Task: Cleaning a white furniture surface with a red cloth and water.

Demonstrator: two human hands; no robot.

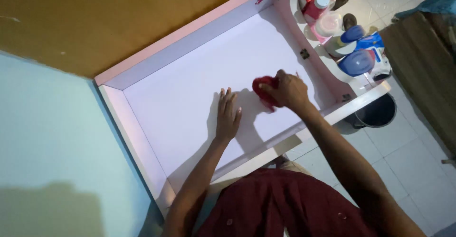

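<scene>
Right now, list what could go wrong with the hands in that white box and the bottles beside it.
1. The right hand presses a red cloth close to the box's right wall; a wide stroke might knock that wall and shake the bottles crowded just beyond it.
2. A metal hinge sticks out on that wall and could snag the cloth or scrape knuckles.
3. The left hand lies flat on the white panel; leaning hard might flex it.
</scene>
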